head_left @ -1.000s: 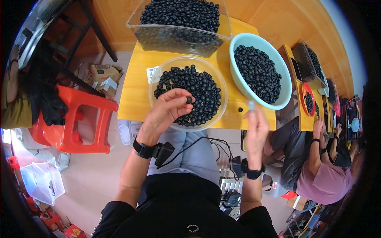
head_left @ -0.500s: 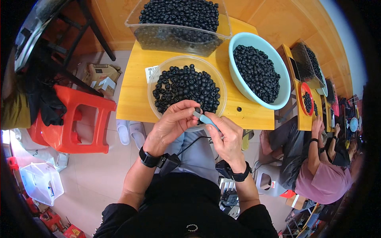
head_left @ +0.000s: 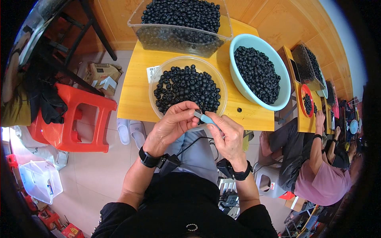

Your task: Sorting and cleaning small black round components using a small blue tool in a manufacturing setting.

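In my right hand [head_left: 228, 137] is a small knife with a light blue handle [head_left: 205, 119], gripped between thumb and fingers. Its short, flat blade rests against the fingertips of my left hand [head_left: 176, 123]. Those fingers pinch a small black bead-like piece, mostly hidden by the fingers and blade. Both hands meet over the near rim of a clear round bowl [head_left: 226, 89], which holds many loose black beads [head_left: 186, 89] with holes. One more black bead [head_left: 239, 110] lies alone on the yellow table [head_left: 133, 95], to the right of the bowl.
Behind the bowl stands a clear plastic bin [head_left: 178, 41] full of black beads. A light blue basin [head_left: 283, 97] of them sits to the right. A red stool [head_left: 75, 119] is at the left; another person [head_left: 321, 174] works at a table on the right.
My hands stay nearly in place; the black piece between my left fingers now shows less beside the blade. On the right, the other person's hand has shifted toward the red tray.
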Motion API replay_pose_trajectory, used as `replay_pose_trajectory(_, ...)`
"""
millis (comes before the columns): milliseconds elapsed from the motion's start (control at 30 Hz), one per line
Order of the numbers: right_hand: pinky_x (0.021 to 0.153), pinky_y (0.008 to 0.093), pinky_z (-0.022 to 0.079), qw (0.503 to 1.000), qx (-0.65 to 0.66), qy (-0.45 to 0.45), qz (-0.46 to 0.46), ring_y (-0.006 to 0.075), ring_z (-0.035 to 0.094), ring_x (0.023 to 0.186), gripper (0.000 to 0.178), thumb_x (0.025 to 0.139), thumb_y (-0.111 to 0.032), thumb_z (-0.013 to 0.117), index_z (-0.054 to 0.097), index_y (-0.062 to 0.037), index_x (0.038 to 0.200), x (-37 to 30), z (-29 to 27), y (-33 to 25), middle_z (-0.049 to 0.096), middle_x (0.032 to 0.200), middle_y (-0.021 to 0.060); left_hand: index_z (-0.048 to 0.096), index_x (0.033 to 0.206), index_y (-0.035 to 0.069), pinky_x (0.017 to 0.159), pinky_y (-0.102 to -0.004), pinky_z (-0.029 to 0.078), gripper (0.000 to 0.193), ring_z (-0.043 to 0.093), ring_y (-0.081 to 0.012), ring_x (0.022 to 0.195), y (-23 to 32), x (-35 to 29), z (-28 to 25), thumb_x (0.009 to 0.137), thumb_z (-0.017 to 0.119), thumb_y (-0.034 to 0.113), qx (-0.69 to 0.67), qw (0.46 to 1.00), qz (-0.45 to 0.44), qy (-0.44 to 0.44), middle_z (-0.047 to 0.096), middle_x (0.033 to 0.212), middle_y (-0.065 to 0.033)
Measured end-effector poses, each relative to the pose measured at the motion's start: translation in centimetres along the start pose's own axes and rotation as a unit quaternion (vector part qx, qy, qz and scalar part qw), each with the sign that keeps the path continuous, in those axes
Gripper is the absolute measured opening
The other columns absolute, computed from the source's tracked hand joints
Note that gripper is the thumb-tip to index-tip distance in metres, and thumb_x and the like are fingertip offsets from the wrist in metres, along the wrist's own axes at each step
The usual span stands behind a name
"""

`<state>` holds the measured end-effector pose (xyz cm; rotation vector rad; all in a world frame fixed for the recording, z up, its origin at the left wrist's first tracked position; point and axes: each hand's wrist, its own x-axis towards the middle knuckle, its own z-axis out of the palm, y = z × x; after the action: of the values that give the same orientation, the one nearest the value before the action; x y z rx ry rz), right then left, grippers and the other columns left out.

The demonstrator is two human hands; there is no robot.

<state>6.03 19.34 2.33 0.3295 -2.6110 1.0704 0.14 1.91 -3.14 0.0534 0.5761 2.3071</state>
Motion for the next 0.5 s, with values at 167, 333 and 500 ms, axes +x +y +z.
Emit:
replay_pose_trajectory(167, 0.048, 0.0330, 0.041, 0.999, 0.029, -0.002, -0.018, 0.0224, 0.052, 0.051, 0.024, 0.079, -0.012, 0.066, 0.065, -0.0059, 0.102, 0.5, 0.1, 0.6, 0.051, 0.060, 0.0081, 0.056, 0.099, 0.005, 0.072, -0.0212, 0.049, 0.017, 0.059, -0.0096, 0.078, 0.1, 0.1, -0.7, 0.085, 0.062, 0.010, -0.001, 1.000, -0.005, -0.017, 0.062, 0.096, -0.0072)
replay_pose_trajectory(333, 0.049, 0.0331, 0.042, 0.999, 0.027, -0.022, 0.004, 0.0234, 0.055, 0.053, 0.022, 0.080, -0.012, 0.064, 0.066, -0.0052, 0.101, 0.6, 0.5, 0.9, 0.055, 0.063, 0.0097, 0.058, 0.097, 0.003, 0.068, -0.0235, 0.052, 0.013, 0.060, -0.0106, 0.071, 0.1, 0.1, -0.7, 0.086, 0.061, 0.009, -0.009, 1.000, 0.013, 0.021, 0.062, 0.084, -0.0060)
replay_pose_trajectory(500, 0.051, 0.0324, 0.044, 0.998, -0.013, 0.055, 0.023, 0.0242, 0.057, 0.056, 0.020, 0.083, -0.011, 0.061, 0.066, -0.0043, 0.101, 0.1, 0.5, 3.9, 0.060, 0.069, 0.0122, 0.058, 0.097, 0.003, 0.068, -0.0232, 0.052, 0.013, 0.060, -0.0117, 0.073, 0.6, -0.9, -0.3, 0.085, 0.061, 0.008, -0.038, 0.995, 0.016, -0.088, 0.062, 0.087, -0.0084)
